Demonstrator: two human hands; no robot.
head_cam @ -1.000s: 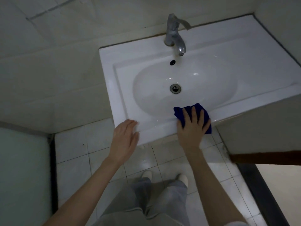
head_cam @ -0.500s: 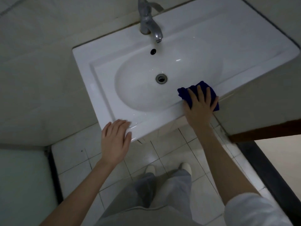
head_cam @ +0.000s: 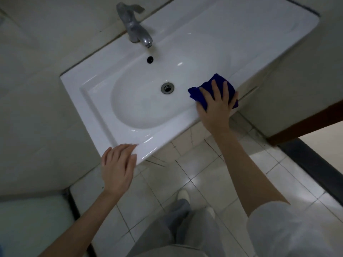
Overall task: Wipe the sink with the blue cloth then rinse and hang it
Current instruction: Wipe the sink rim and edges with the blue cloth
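Since a second earlier, the right hand [head_cam: 216,106] had slid the blue cloth [head_cam: 197,94] rightward along the near rim of the sink [head_cam: 89,88]. It pressed the cloth flat there with fingers spread, right of the drain [head_cam: 167,88]. The left hand [head_cam: 117,164] stayed on the near-left corner, fingers straight and relaxed. The faucet [head_cam: 133,28] stood at the far edge, and pale floor tiles [head_cam: 204,173] lay below.
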